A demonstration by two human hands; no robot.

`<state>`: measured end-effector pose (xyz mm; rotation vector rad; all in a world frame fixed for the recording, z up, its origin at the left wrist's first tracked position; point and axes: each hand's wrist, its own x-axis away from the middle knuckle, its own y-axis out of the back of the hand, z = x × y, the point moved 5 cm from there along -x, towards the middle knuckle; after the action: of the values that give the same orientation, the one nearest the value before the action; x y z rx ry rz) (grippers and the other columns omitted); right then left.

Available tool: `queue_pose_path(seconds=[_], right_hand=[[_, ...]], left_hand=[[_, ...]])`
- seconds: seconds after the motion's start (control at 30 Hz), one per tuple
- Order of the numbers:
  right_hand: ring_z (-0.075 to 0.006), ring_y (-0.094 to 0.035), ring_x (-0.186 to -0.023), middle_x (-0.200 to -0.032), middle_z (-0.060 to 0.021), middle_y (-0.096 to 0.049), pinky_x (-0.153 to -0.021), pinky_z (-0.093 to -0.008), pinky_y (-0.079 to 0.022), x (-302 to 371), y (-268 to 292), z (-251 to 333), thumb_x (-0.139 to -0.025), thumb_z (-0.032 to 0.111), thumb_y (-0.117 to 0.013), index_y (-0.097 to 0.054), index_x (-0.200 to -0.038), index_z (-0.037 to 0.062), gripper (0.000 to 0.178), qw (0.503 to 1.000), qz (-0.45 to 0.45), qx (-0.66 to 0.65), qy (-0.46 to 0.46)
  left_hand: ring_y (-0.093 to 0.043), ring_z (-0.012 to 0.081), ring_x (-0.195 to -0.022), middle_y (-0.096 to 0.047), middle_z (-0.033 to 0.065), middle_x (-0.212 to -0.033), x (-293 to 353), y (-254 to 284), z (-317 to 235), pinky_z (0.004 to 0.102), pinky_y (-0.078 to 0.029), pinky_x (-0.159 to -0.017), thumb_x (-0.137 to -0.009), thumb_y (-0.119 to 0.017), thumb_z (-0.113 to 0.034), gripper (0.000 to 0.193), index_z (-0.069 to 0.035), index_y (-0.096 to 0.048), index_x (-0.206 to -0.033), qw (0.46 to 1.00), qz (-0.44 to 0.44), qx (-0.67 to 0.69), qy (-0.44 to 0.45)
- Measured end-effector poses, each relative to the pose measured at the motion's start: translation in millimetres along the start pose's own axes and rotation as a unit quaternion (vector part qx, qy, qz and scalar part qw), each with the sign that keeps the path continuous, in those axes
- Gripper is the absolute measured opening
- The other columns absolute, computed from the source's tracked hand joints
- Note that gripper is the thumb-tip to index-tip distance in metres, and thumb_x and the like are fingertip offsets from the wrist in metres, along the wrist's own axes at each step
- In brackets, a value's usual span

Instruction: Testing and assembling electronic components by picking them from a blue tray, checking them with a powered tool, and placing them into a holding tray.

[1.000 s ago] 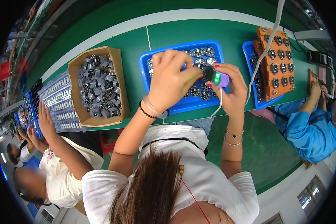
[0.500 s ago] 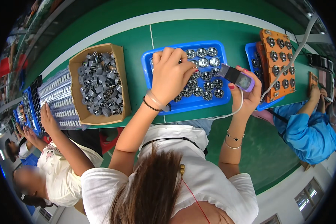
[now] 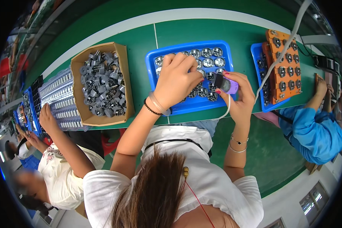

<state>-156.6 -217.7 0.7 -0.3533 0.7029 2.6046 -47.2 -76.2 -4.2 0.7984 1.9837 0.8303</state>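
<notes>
Over the blue tray [image 3: 187, 46] bends my left hand [image 3: 178, 80], its fingers curled together among the round parts. Whatever they may pinch is hidden behind the fingers. The tray holds rows of small round metallic parts with circuit-like faces [image 3: 207, 53]. At the tray's right side, my right hand [image 3: 245, 99] grips a small purple handheld device with a black head [image 3: 228, 86]. A white cable [image 3: 227, 109] hangs from the device. Its black head hovers over the right part of the tray, close to the left fingertips.
Left of the tray stands a cardboard box [image 3: 128, 89] full of grey plug-like parts [image 3: 102, 81]. Clear plastic trays [image 3: 57, 97] lie beyond it. On the right, an orange fixture [image 3: 272, 68] rests on another blue tray [image 3: 254, 53], crossed by a hanging cable [image 3: 286, 47]. People work on both sides.
My right hand has brought the purple device leftward and slightly down, nearer to my left hand. The left hand has shifted slightly to the right. The hanging cable has swung left.
</notes>
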Motion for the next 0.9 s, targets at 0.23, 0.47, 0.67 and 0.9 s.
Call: queue_pose_path(seconds=[0.23,0.47,0.67,0.9], right_hand=[[-0.0249,-0.059,-0.103,-0.11,-0.0141,-0.062,-0.088,-0.0331,-0.047,0.1,-4.7,3.9,-0.067,-0.001,-0.079,-0.059,-0.11,-0.0012,0.048,0.999,0.021,0.024,0.016],[-0.0241,-0.058,-0.105,-0.112,-0.0156,-0.061,-0.09,-0.0337,-0.047,7.3,-0.2,-2.2,-0.071,0.005,-0.08,-0.057,-0.112,-0.001,0.047,1.0,-0.015,-0.007,-0.002],[-0.0247,-0.058,-0.108,-0.114,-0.0168,-0.06,-0.091,-0.0342,-0.048,18.2,13.3,-6.4,-0.073,0.009,-0.08,-0.052,-0.116,0.0002,0.052,0.981,-0.147,-0.125,-0.026],[-0.0248,-0.058,-0.108,-0.112,-0.0155,-0.06,-0.088,-0.032,-0.049,20.9,7.9,-1.7,-0.071,0.002,-0.078,-0.055,-0.112,0.0003,0.047,0.99,-0.083,-0.111,-0.027]], left_hand=[[-0.051,0.0169,-0.083,-0.047,-0.0024,-0.079,-1.6,11.4,-16.5,0.0367,-0.033,-0.08,-0.064,-0.075,-0.022,0.016,-0.016,-0.064,-0.074,0.997,-0.053,0.019,-0.045],[-0.05,0.0169,-0.081,-0.05,-0.0047,-0.079,-0.2,12.3,-10.8,0.0339,-0.031,-0.076,-0.063,-0.078,-0.024,0.016,-0.018,-0.069,-0.076,0.998,-0.061,0.016,-0.011],[-0.049,0.0177,-0.082,-0.049,-0.0035,-0.078,4.5,-3.2,-2.2,0.0342,-0.03,-0.076,-0.064,-0.077,-0.022,0.015,-0.017,-0.07,-0.075,0.999,-0.028,-0.015,0.016],[-0.048,0.0179,-0.082,-0.049,-0.0028,-0.078,6.4,4.7,-3.0,0.0345,-0.031,-0.077,-0.063,-0.078,-0.025,0.017,-0.016,-0.069,-0.074,0.998,-0.015,0.017,0.065]])
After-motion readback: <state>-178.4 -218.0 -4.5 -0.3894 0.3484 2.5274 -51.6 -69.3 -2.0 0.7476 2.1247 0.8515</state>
